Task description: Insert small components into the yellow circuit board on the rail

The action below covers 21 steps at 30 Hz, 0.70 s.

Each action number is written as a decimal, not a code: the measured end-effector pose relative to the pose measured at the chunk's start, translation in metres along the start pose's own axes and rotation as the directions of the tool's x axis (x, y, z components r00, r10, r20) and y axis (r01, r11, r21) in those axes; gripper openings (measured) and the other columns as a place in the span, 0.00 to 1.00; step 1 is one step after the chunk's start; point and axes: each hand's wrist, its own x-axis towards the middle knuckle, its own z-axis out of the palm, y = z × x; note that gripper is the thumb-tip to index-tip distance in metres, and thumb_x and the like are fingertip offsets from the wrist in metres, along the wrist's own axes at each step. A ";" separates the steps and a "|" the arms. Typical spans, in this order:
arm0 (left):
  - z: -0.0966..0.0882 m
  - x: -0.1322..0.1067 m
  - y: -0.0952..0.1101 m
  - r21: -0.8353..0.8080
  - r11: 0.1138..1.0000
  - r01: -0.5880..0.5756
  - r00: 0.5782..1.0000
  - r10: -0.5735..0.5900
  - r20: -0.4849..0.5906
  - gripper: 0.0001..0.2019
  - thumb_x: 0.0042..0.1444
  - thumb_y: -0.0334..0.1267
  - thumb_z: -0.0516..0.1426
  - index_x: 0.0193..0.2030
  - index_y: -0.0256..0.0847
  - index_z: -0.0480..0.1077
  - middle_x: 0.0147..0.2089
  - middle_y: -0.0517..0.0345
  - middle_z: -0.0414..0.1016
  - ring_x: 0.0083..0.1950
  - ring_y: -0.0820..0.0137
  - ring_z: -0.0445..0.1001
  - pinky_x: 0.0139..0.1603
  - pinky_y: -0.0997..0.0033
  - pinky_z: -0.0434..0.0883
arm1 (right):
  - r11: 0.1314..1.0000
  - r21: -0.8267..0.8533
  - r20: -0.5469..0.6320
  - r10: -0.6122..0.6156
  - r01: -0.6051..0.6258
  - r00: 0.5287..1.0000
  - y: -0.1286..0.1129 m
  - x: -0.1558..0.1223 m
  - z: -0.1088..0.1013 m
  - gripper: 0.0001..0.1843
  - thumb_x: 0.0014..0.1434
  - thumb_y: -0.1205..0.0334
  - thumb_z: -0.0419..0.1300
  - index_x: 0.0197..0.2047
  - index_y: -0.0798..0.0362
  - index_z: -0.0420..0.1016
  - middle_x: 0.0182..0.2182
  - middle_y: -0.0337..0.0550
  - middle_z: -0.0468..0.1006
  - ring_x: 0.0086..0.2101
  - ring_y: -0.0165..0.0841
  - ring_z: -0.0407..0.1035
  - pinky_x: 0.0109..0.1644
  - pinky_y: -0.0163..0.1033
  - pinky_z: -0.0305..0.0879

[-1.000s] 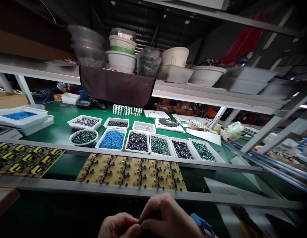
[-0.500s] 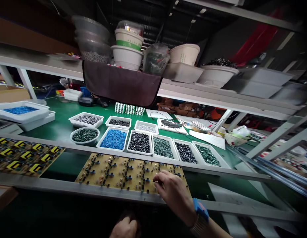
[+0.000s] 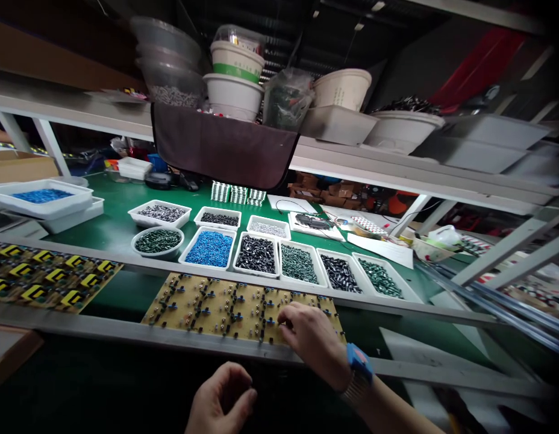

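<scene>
My right hand (image 3: 311, 337), with a blue band at the wrist, is over the right part of a tan circuit board (image 3: 216, 337). Its fingers are bent together, their tips low at the board's surface; anything between them is too small or hidden to make out. Rows of small black, blue and metallic components stand on that board. Below the front rail, my left hand (image 3: 220, 401) hangs in front of the dark area, its fingers curled toward the thumb. Whatever it may hold cannot be made out.
Behind the board stand white trays of small parts: blue ones (image 3: 209, 248), black ones (image 3: 256, 254) and green ones (image 3: 298, 263). Another board with yellow parts (image 3: 49, 275) lies left on the metal rails (image 3: 126, 328). Overhead, a shelf (image 3: 397, 161) carries tubs and bins.
My left hand has come up further into view, its curled fingers and thumb now showing. The right hand stays over the same part of the board. The whole view has shifted slightly.
</scene>
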 end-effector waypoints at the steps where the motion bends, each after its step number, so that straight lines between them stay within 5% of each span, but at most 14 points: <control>1: -0.001 -0.001 0.005 -0.099 0.994 0.036 0.999 -0.036 0.000 0.17 0.45 0.50 0.66 0.33 0.40 0.72 0.25 0.63 0.73 0.27 0.72 0.70 0.31 0.74 0.66 | 1.000 0.013 -0.015 0.004 -0.004 1.000 -0.002 -0.002 -0.002 0.07 0.58 0.70 0.59 0.39 0.53 0.77 0.36 0.44 0.79 0.37 0.37 0.73 0.43 0.38 0.63; 5: -0.005 -0.006 0.019 -0.252 0.961 0.116 0.991 -0.093 0.100 0.25 0.43 0.51 0.69 0.44 0.39 0.72 0.28 0.61 0.76 0.30 0.71 0.73 0.31 0.74 0.67 | 0.974 0.166 -0.006 -0.158 0.157 0.987 -0.023 -0.024 -0.006 0.09 0.59 0.70 0.60 0.41 0.49 0.78 0.37 0.40 0.78 0.37 0.33 0.72 0.42 0.34 0.63; 9: -0.005 -0.012 0.033 -0.334 0.935 0.118 0.991 -0.093 0.091 0.30 0.42 0.49 0.70 0.48 0.37 0.69 0.26 0.60 0.77 0.28 0.73 0.72 0.29 0.75 0.66 | 0.902 0.236 0.132 -0.399 0.362 0.908 -0.045 -0.047 -0.009 0.07 0.60 0.68 0.61 0.35 0.48 0.80 0.33 0.38 0.78 0.34 0.30 0.71 0.38 0.32 0.62; 16: -0.009 -0.020 0.048 -0.251 0.961 0.111 0.986 -0.075 0.150 0.29 0.45 0.46 0.69 0.52 0.38 0.68 0.30 0.58 0.79 0.34 0.70 0.75 0.37 0.71 0.69 | 0.927 0.213 0.133 -0.341 0.309 0.931 -0.052 -0.053 -0.015 0.05 0.58 0.68 0.63 0.32 0.52 0.80 0.30 0.38 0.78 0.30 0.30 0.71 0.33 0.32 0.60; 21: -0.014 -0.020 0.054 -0.250 0.948 0.198 0.939 -0.110 0.327 0.20 0.46 0.48 0.68 0.40 0.35 0.77 0.27 0.56 0.78 0.28 0.75 0.70 0.28 0.78 0.63 | 0.831 0.430 0.025 -0.401 0.352 0.916 -0.049 -0.054 -0.022 0.08 0.57 0.73 0.62 0.29 0.52 0.79 0.30 0.37 0.76 0.30 0.27 0.70 0.35 0.30 0.61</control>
